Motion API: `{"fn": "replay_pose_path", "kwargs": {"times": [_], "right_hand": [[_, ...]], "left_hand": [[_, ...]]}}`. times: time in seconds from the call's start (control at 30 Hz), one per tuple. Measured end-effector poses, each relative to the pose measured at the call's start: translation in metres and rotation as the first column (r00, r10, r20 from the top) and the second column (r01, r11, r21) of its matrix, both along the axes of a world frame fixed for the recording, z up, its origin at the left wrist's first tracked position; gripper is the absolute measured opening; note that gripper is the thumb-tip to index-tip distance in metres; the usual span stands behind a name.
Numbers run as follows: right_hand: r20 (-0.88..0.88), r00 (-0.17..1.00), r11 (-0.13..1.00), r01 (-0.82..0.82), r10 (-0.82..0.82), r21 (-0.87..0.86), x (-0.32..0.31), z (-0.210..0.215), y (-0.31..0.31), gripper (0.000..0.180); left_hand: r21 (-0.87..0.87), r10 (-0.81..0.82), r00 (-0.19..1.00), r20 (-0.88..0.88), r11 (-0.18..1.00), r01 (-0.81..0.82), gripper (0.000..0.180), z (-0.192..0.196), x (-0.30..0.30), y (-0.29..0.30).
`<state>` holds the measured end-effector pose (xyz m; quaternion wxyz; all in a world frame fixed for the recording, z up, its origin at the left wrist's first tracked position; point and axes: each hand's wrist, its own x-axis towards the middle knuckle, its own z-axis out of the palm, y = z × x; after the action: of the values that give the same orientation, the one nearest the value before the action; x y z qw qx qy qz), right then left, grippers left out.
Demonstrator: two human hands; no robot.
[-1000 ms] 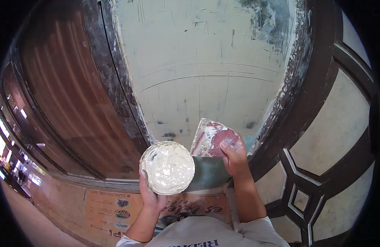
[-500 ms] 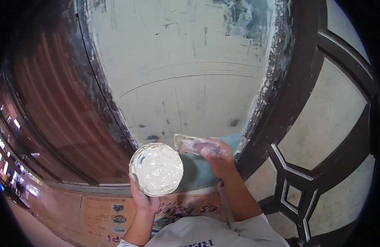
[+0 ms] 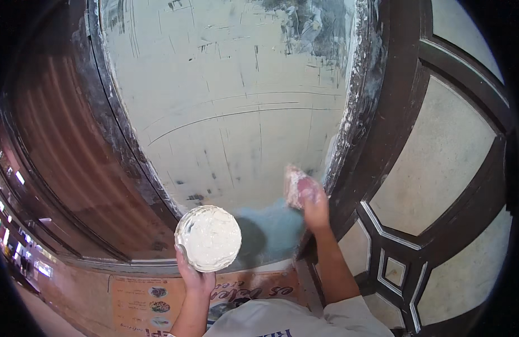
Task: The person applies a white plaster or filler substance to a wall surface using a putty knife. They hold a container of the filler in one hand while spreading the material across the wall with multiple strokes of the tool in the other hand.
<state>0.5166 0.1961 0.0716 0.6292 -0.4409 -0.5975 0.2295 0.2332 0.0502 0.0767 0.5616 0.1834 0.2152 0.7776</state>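
My left hand (image 3: 194, 274) grips a round tub (image 3: 177, 233) from its near left side. Thick cream-white putty (image 3: 215, 238) fills the tub almost to its smeared rim. Over to the right, my right hand (image 3: 314, 205) is closed round a flat, putty-smeared scraper (image 3: 294, 185), somewhat blurred by motion. The scraper is at the lower right of a tall door panel (image 3: 242, 146) coated in pale filler; whether its edge touches the surface I cannot tell. A bare blue-green patch (image 3: 279, 230) shows low on the panel, between tub and right hand.
Dark frame edges (image 3: 358, 121) flank the panel, the right one crusted with white filler. A dark wooden lattice with pale panels (image 3: 436, 151) stands at right. Brown striped glass (image 3: 63, 146) is at left. A printed orange banner (image 3: 136, 303) lies below my arms.
My right hand has swung the scraper from beside the tub to the right and up, turning it more upright. The tub has shifted slightly left in view, as has the whole scene.
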Motion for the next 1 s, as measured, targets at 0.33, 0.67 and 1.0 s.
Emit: {"fn": "replay_pose_path", "kwargs": {"times": [0.33, 0.67, 1.0], "right_hand": [[-0.104, 0.866, 0.778, 0.487, -0.489, 0.397, 0.067, 0.112, 0.085, 0.036], [0.140, 0.719, 0.697, 0.578, -0.681, 0.424, 0.030, 0.123, 0.117, 0.053], [0.223, 0.734, 0.743, 0.523, -0.641, 0.416, -0.115, 0.136, 0.085, 0.072]], "left_hand": [[-0.035, 0.008, 1.000, -0.028, 0.999, -0.009, 0.057, -0.029, 0.023, -0.001], [-0.106, 0.046, 0.999, -0.012, 0.993, -0.047, 0.058, -0.043, 0.000, -0.011], [-0.120, 0.072, 0.996, -0.050, 0.990, -0.077, 0.059, -0.054, -0.083, -0.022]]}}
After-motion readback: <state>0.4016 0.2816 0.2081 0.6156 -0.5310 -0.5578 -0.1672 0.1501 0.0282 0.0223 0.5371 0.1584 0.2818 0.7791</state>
